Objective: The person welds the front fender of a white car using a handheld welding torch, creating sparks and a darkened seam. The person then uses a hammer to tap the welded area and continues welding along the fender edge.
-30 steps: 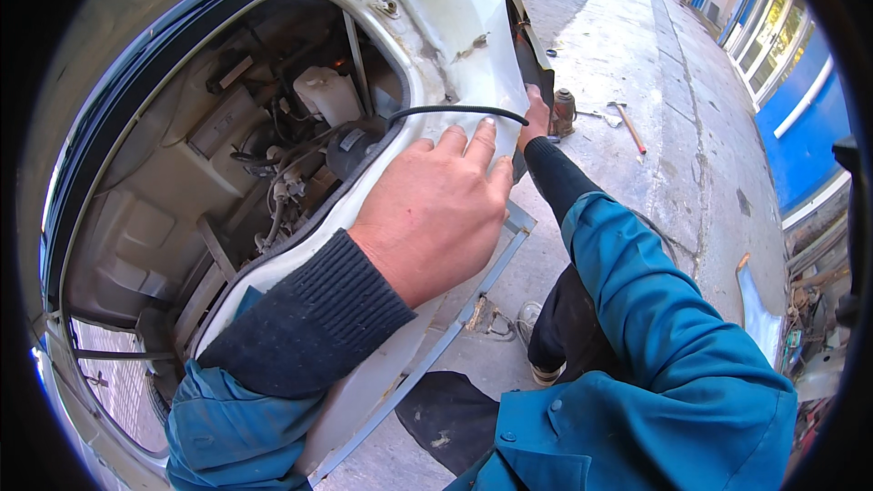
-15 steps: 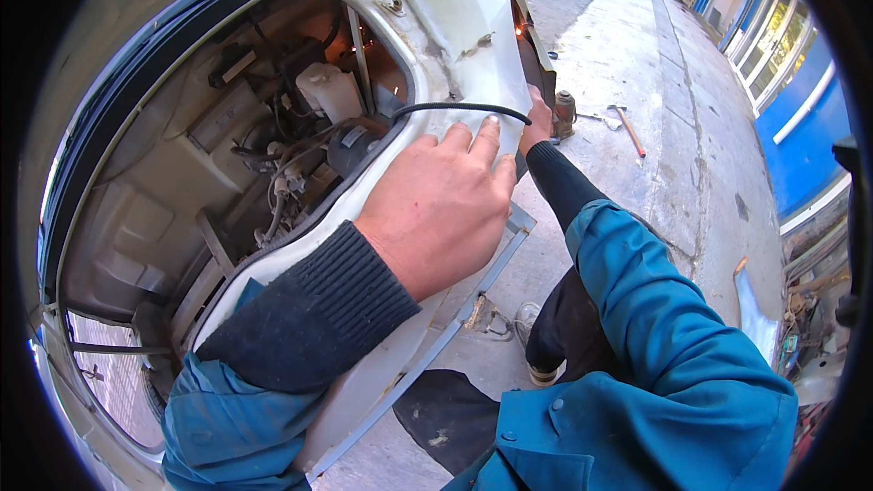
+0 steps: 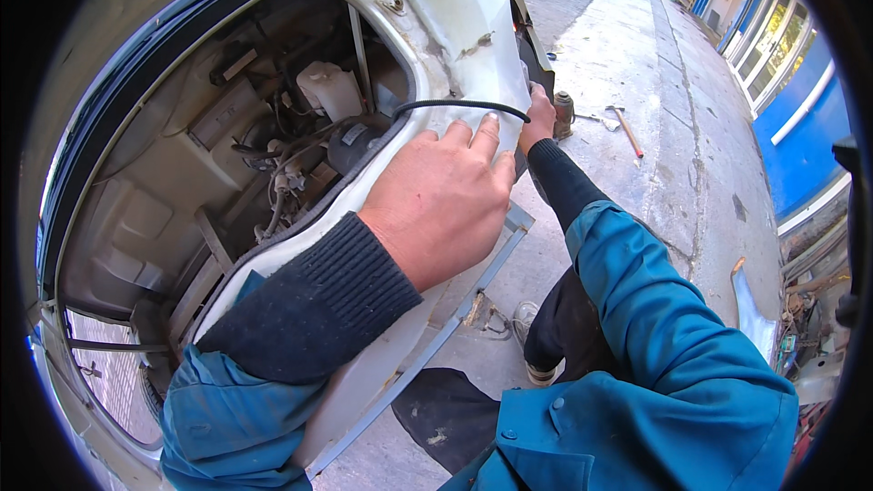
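My left hand (image 3: 446, 200) lies with its fingers stretched out on the pale painted body panel (image 3: 482, 45) of a vehicle. Its fingertips reach to a thin black cable (image 3: 455, 104), which runs from the rim of the open compartment across the panel towards my right hand (image 3: 538, 120). That hand is curled at the panel's outer edge, beside a dark opening (image 3: 523, 23). Whatever its fingers grip is hidden behind the panel edge.
Inside the compartment are a white plastic reservoir (image 3: 329, 91), a dark round part (image 3: 353, 145) and hoses. On the concrete to the right stand a rusty bottle-shaped jack (image 3: 564, 115) and a hammer (image 3: 627, 132). Scrap parts (image 3: 814, 309) lie along the blue wall (image 3: 805, 155).
The bright orange glow and sparks at the opening and inside the compartment have faded. My right hand has shifted slightly; my left hand stays nearly in place.
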Action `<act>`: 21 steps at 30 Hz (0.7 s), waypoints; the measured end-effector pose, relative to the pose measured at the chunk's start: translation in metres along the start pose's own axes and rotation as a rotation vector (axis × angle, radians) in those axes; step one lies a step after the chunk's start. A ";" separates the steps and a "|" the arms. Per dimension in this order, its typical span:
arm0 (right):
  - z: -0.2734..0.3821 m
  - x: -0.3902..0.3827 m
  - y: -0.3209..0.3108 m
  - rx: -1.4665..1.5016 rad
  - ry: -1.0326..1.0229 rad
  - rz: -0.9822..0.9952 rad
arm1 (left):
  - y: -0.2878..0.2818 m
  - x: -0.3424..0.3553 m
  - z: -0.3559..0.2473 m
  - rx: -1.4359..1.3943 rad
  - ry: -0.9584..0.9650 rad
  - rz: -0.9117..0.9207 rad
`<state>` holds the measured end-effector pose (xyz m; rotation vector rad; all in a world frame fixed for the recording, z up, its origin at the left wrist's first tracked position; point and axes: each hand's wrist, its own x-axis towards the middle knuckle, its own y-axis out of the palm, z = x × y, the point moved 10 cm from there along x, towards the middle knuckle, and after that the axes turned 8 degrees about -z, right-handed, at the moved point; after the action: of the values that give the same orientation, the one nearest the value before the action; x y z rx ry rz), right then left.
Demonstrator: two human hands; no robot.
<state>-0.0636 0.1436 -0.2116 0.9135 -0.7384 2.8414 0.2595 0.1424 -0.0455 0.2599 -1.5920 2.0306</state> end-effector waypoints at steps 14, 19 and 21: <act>-0.004 0.006 0.007 -0.010 0.060 0.011 | 0.003 0.000 0.001 0.007 -0.011 0.047; -0.007 0.006 0.008 0.001 0.035 0.011 | 0.002 0.001 0.000 0.021 -0.001 0.033; -0.009 0.006 0.010 -0.043 0.028 0.012 | 0.002 0.001 0.001 0.014 -0.004 0.043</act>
<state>-0.0754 0.1382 -0.2186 0.8642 -0.8015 2.8309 0.2576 0.1417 -0.0470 0.2376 -1.5990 2.0760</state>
